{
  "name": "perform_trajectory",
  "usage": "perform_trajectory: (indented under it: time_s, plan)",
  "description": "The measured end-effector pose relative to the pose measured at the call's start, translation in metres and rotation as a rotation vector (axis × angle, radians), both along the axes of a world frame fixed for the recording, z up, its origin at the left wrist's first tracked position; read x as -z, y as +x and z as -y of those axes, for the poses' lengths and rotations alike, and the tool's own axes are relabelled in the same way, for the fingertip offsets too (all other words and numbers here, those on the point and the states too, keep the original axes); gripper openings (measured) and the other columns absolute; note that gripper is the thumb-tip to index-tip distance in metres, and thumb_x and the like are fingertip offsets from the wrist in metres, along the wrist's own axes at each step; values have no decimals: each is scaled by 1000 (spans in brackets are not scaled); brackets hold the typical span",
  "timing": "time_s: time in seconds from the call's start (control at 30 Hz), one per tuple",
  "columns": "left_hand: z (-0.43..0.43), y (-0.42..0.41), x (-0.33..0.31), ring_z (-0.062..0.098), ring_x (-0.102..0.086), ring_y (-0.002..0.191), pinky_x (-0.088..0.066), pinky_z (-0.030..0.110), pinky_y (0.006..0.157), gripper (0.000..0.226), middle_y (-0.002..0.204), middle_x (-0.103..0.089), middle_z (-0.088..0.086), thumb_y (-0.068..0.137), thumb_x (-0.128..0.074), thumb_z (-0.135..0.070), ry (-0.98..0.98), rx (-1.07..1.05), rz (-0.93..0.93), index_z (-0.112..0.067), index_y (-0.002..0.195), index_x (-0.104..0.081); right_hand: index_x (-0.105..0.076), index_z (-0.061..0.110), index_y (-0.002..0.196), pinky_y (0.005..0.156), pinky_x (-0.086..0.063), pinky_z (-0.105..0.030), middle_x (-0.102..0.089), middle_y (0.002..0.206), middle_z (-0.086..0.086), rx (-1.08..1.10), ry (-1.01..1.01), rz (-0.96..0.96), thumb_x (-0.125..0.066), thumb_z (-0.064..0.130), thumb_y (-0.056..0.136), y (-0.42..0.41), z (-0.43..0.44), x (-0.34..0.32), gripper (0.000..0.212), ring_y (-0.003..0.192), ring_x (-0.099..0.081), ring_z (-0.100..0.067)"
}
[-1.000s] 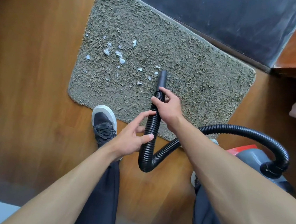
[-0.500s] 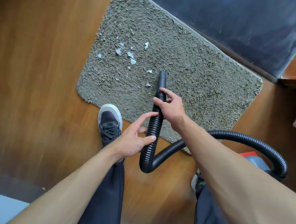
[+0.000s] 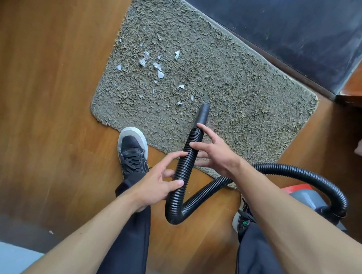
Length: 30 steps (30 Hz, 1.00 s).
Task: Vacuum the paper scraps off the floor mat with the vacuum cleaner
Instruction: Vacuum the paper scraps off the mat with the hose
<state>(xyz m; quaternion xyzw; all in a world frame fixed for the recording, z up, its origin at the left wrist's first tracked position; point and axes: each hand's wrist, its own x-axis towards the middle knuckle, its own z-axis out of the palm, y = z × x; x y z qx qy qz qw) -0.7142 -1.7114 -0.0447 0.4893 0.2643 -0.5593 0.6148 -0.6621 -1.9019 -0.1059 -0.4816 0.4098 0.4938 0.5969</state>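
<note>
Hose (image 3: 183, 168) in left grip (image 3: 157, 183), right hand (image 3: 216, 154) touching it

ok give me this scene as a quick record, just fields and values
floor mat: grey shag, on wood floor
paper scraps: white, scattered on mat left of nozzle
nozzle: over mat, beside nearest scraps
hose: black ribbed, loops back to vacuum cleaner
left hand: grips hose
right hand: spread fingers rest on hose nearer nozzle
</note>
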Motion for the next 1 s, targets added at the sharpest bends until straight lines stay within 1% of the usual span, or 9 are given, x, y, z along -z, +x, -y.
perform_trajectory:
  time_s: [0.1, 0.2, 0.37, 0.47, 0.6, 0.7, 0.8, 0.87, 1.0]
  plan:
    - [-5, -5, 0, 24, -67, 89, -60, 42, 77, 64, 107, -67, 12, 97, -58, 0, 15, -17, -4, -51, 134, -46, -39, 37, 146, 66, -62, -38, -67, 122, -18, 5, 5, -6, -64, -1, 91, -2, -8, -2, 71, 82, -73, -27]
    - [-11, -8, -1, 32, -66, 92, -56, 59, 87, 63, 104, -67, 12, 96, -59, 0, 29, -49, -7, -49, 134, -46, -40, 37, 145, 62, -60, -36, -65, 124, -17, -20, -20, 25, -64, 1, 91, -3, -21, -1, 69, 77, -72, -24]
    - [-24, -7, -2, 36, -62, 94, -50, 68, 89, 62, 113, -64, 25, 97, -58, 0, 51, -113, -10, -48, 134, -45, -41, 34, 146, 62, -59, -35, -60, 120, -13, -67, -32, 79, -63, 0, 91, 7, -46, 0, 68, 72, -69, -14]
    - [-33, -6, -2, 37, -61, 96, -48, 69, 89, 61, 110, -66, 22, 97, -58, 0, 61, -165, -22, -47, 134, -45, -41, 32, 145, 55, -56, -29, -60, 115, -13, -103, -19, 91, -63, -1, 91, 16, -59, 1, 67, 60, -67, -8]
    - [-40, -4, -2, 38, -62, 97, -49, 67, 90, 61, 117, -63, 30, 97, -58, 1, 75, -194, -33, -47, 133, -46, -40, 32, 144, 55, -57, -30, -59, 116, -16, -152, 4, 102, -63, -2, 91, 22, -67, 2, 67, 74, -68, -19]
    - [-39, -6, -2, 38, -63, 97, -50, 66, 90, 61, 115, -62, 31, 97, -58, 0, 74, -179, -42, -47, 133, -46, -42, 31, 143, 52, -56, -28, -59, 113, -15, -139, -6, 110, -63, -2, 91, 17, -66, 2, 65, 72, -66, -17]
    - [-33, -9, -2, 38, -64, 97, -51, 66, 90, 61, 105, -65, 23, 97, -59, 0, 66, -139, -71, -48, 132, -47, -46, 35, 138, 57, -57, -32, -60, 119, -19, -112, -38, 101, -64, 0, 90, 4, -57, 4, 62, 73, -65, -17]
    - [-29, -11, -3, 37, -64, 97, -50, 68, 90, 62, 101, -66, 17, 96, -59, 0, 54, -110, -97, -49, 131, -47, -47, 36, 137, 59, -57, -33, -61, 115, -16, -94, -55, 88, -63, 1, 91, -6, -50, 3, 61, 72, -65, -16]
    - [-25, -12, -5, 36, -65, 96, -49, 69, 90, 61, 96, -68, 11, 96, -60, 0, 39, -66, -116, -49, 130, -48, -47, 36, 137, 53, -55, -29, -64, 111, -11, -40, -84, 67, -63, 2, 91, -19, -44, 0, 59, 61, -67, -10]
